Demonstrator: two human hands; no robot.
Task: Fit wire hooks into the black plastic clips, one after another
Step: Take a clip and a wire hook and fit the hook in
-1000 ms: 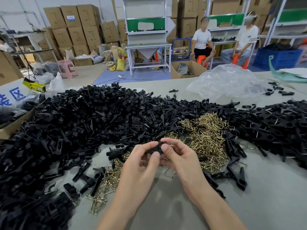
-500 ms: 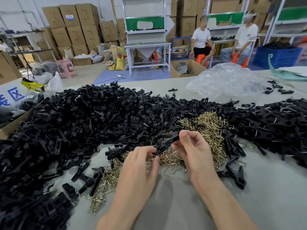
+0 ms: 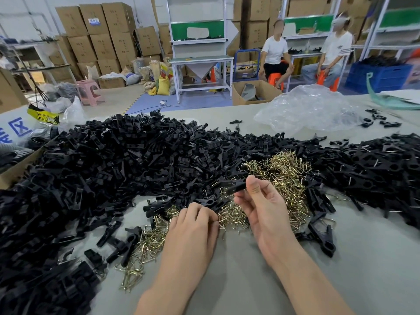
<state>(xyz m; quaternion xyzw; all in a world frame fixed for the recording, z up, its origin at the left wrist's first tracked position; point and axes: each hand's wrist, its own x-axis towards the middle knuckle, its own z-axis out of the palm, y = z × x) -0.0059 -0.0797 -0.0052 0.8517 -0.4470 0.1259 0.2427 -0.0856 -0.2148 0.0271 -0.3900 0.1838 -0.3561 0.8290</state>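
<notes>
My right hand (image 3: 263,208) pinches one black plastic clip (image 3: 236,186) between thumb and fingers, raised a little above the table. My left hand (image 3: 193,226) lies low with its fingertips curled down into the brass wire hooks (image 3: 231,215); whether a hook is pinched is hidden by the fingers. A larger heap of brass hooks (image 3: 284,176) lies behind my right hand. A wide pile of black clips (image 3: 102,169) covers the left and middle of the grey table (image 3: 375,269).
More black clips, some with wires fitted (image 3: 381,169), lie heaped at the right. A crumpled clear plastic bag (image 3: 311,110) sits at the back right. A cardboard box (image 3: 13,171) borders the table's left edge. Two people sit at benches in the background.
My hands have parted: the right one lifted the black clip up and to the right, while the left one dropped down to the brass hooks.
</notes>
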